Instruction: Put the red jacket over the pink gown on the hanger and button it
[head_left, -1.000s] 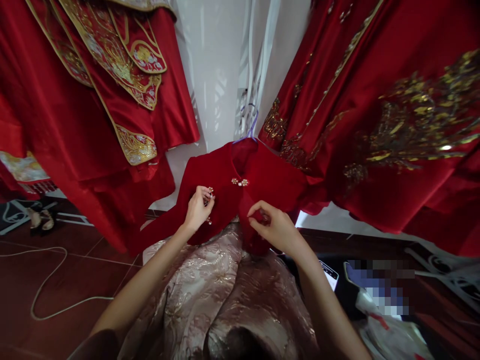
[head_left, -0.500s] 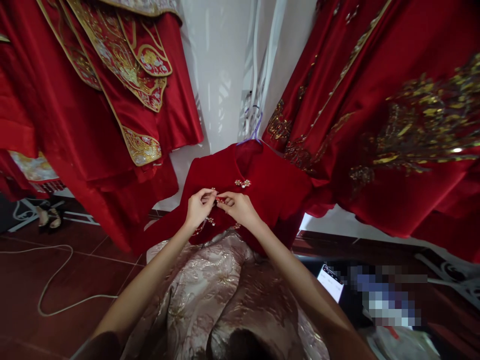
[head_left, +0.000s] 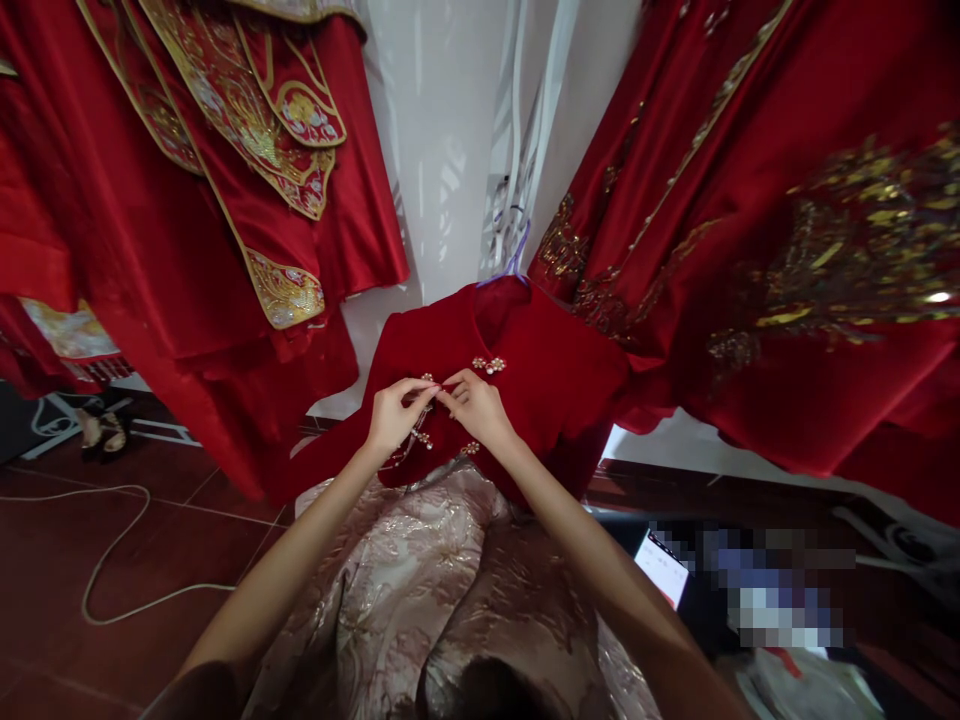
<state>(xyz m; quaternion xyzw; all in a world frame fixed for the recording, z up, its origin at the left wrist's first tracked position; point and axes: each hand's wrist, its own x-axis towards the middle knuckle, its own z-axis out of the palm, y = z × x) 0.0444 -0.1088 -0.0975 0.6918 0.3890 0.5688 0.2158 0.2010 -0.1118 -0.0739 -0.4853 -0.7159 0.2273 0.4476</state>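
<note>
A dark red velvet jacket (head_left: 555, 375) hangs on a purple hanger (head_left: 516, 262) in front of me, its front spread over a pale gold brocade skirt (head_left: 442, 590). My left hand (head_left: 396, 412) and my right hand (head_left: 477, 405) meet at the jacket's front. Both pinch a small beaded clasp (head_left: 433, 385) between their fingertips. Another pearl clasp (head_left: 489, 365) sits closed just above, near the collar. A third one (head_left: 470, 448) shows below my right hand.
Red gowns with gold embroidery hang at the left (head_left: 225, 180) and at the right (head_left: 787, 230). A white wall (head_left: 442, 150) lies between them. A white cable (head_left: 112, 560) curls on the dark red floor tiles. A lit phone screen (head_left: 664, 568) lies at the right.
My right hand has moved left from the jacket's lower edge to meet my left hand at the clasp. The jacket's front flap now lies closed across the chest.
</note>
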